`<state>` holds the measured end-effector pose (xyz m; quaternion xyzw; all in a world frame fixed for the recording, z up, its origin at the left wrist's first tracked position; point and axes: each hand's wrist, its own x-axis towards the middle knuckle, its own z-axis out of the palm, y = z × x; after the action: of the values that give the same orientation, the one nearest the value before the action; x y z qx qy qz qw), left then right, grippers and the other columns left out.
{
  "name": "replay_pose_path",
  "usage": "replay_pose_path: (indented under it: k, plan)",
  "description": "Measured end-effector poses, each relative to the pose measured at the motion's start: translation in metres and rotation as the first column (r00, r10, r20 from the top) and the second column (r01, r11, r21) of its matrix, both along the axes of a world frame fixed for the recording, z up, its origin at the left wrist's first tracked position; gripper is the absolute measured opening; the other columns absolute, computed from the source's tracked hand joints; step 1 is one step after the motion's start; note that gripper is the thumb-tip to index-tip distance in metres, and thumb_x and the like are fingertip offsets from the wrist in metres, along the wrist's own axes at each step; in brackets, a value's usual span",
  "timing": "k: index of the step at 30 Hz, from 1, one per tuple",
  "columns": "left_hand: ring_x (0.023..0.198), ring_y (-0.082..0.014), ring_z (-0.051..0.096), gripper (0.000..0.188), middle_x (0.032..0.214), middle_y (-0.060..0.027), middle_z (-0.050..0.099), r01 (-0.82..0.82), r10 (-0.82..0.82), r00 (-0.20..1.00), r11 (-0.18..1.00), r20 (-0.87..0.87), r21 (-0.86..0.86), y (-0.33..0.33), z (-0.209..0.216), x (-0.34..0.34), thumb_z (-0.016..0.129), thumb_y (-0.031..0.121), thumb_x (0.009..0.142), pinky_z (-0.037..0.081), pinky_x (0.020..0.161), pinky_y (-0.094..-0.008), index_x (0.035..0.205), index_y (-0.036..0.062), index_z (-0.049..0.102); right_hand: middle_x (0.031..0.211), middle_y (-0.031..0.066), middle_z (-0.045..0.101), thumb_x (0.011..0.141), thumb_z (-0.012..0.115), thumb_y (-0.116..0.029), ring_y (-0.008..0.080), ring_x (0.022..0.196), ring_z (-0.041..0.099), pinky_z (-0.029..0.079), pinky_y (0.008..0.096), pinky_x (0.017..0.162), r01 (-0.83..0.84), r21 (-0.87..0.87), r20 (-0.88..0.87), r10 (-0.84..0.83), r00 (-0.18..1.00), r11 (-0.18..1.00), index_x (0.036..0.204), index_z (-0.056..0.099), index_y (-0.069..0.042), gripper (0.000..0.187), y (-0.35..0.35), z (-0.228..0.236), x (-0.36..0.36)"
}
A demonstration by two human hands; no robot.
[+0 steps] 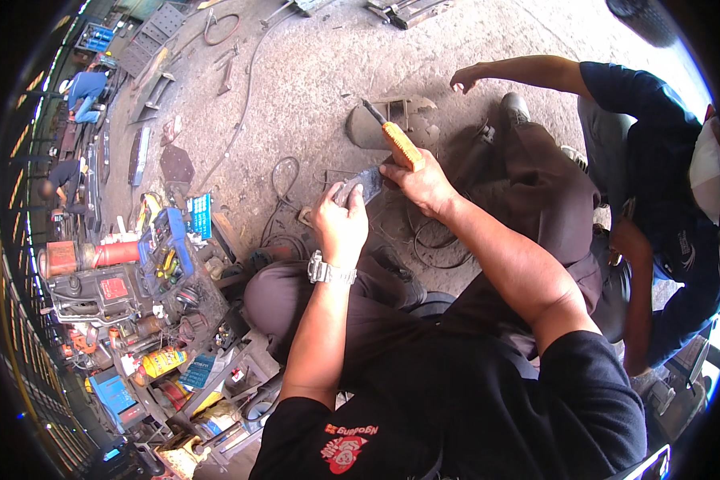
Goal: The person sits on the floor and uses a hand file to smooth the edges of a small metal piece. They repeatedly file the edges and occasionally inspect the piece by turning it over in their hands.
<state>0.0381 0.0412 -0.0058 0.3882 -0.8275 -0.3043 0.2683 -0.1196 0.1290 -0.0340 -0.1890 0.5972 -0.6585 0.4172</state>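
Grey flat piece (366, 186) is held between the person's two hands, above the concrete floor (312, 80) that spreads beneath the work. To the right is a co-worker (660, 168) in dark blue, one arm stretched toward the middle; to the left, tools crowd around a blue tool tray (186, 250). Beyond the hands a rounded metal part (364, 128) lies on the floor. The left hand (340, 220) has its fingers closed on the piece, thumb on top. The right hand (422, 184) wraps its fingers around an orange-handled tool (402, 146) pointing away from the body; whether they also press the piece, I cannot tell. The step in hand seems to be steadying the piece; using the tool on it would call for a firm left grip and a turned right wrist.
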Motion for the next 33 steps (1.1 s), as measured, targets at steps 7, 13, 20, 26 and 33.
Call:
replay_pose_path:
  k: [7, 13, 20, 26, 33]
  plan:
    - [0.079, -0.0349, 0.075, 0.031, 0.09, -0.0268, 0.074, -0.023, 0.024, 1.0, 0.991, 0.002, -0.134, 0.013, 0.013, -0.01, 0.075, 0.013, 0.089, 0.058, 0.072, -0.0407, 0.106, -0.0123, 0.069, 0.081, 0.0102, 0.07, 0.087, 0.074, -0.011, 0.0197, 0.076, 0.067, 0.053, 0.0359, 0.073, 0.047, 0.154, -0.274, -0.003, 0.962, 0.987, 0.094, 0.066, 0.0, 0.016, 0.001, 0.022, -0.003]
    - [0.078, -0.0447, 0.071, 0.026, 0.086, -0.0284, 0.071, -0.017, 0.014, 1.0, 0.967, -0.014, -0.256, 0.02, 0.02, -0.014, 0.074, 0.012, 0.087, 0.056, 0.071, -0.047, 0.102, -0.0088, 0.069, 0.085, 0.0193, 0.073, 0.084, 0.075, -0.015, 0.0314, 0.086, 0.073, 0.056, 0.0411, 0.079, 0.093, 0.202, -0.366, -0.013, 0.931, 0.975, 0.094, 0.066, 0.002, 0.022, 0.001, 0.026, 0.001]
    - [0.075, -0.0457, 0.067, 0.017, 0.083, -0.0254, 0.067, 0.019, -0.028, 0.999, 0.953, -0.026, -0.303, 0.021, 0.018, -0.017, 0.071, 0.009, 0.089, 0.053, 0.066, -0.0494, 0.096, -0.0054, 0.065, 0.086, 0.0231, 0.071, 0.084, 0.076, -0.018, 0.0396, 0.089, 0.072, 0.055, 0.0438, 0.079, 0.138, 0.187, -0.409, -0.05, 0.911, 0.973, 0.092, 0.064, 0.002, 0.024, -0.003, 0.017, 0.003]
    - [0.073, -0.0465, 0.065, 0.016, 0.081, -0.0249, 0.065, 0.026, -0.026, 1.0, 0.937, 0.004, -0.348, 0.022, 0.02, -0.019, 0.069, 0.009, 0.09, 0.051, 0.065, -0.0512, 0.096, -0.0045, 0.063, 0.087, 0.0245, 0.07, 0.085, 0.075, -0.018, 0.0419, 0.09, 0.071, 0.055, 0.0454, 0.079, 0.162, 0.201, -0.421, -0.064, 0.905, 0.966, 0.093, 0.063, 0.002, 0.024, -0.004, 0.025, 0.005]
    - [0.074, -0.0471, 0.064, 0.016, 0.081, -0.0253, 0.065, 0.025, -0.021, 1.0, 0.926, 0.013, -0.377, 0.022, 0.018, -0.019, 0.067, 0.011, 0.092, 0.05, 0.065, -0.0521, 0.094, -0.0039, 0.062, 0.082, 0.018, 0.069, 0.087, 0.072, -0.014, 0.0296, 0.079, 0.069, 0.054, 0.0401, 0.073, 0.194, 0.181, -0.468, -0.089, 0.879, 0.964, 0.096, 0.064, 0.002, 0.02, -0.004, 0.022, 0.011]
